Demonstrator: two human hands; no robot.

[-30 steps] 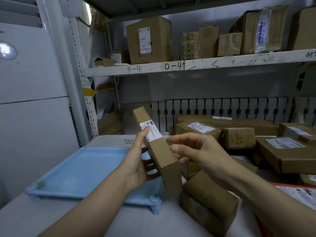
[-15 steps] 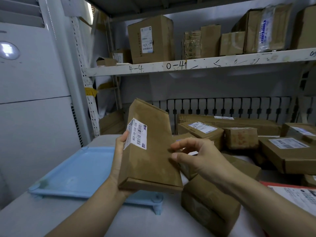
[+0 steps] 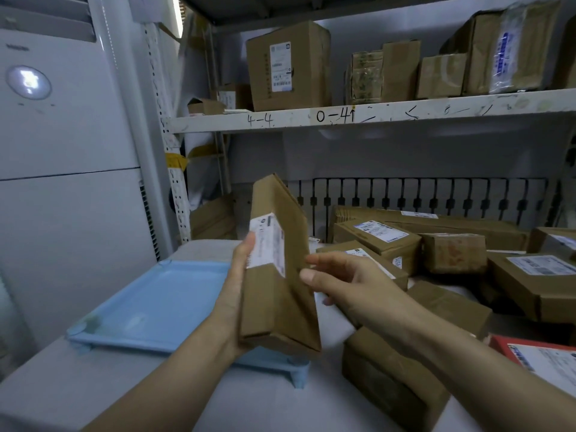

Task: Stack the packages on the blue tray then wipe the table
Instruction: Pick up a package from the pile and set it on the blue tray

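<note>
A flat brown cardboard package (image 3: 286,294) with a white label stands almost on edge in the air over the right end of the blue tray (image 3: 156,307). My left hand (image 3: 237,288) grips it from the left and below, thumb on the label. Just right of the package, my right hand (image 3: 346,285) hovers with loosely curved fingers and holds nothing; whether its fingertips touch the package I cannot tell. The tray lies bare on the white table (image 3: 78,385). Several more brown packages (image 3: 380,241) are heaped on the table to the right.
A brown box (image 3: 389,378) lies under my right forearm, and a red-edged parcel (image 3: 545,360) sits at the right border. A white cabinet (image 3: 62,182) stands left of the table. The shelf (image 3: 374,115) above carries more cardboard boxes.
My left hand has turned the package from leaning on its edge, to flat face toward me, to nearly edge-on again. My right hand stayed close beside it.
</note>
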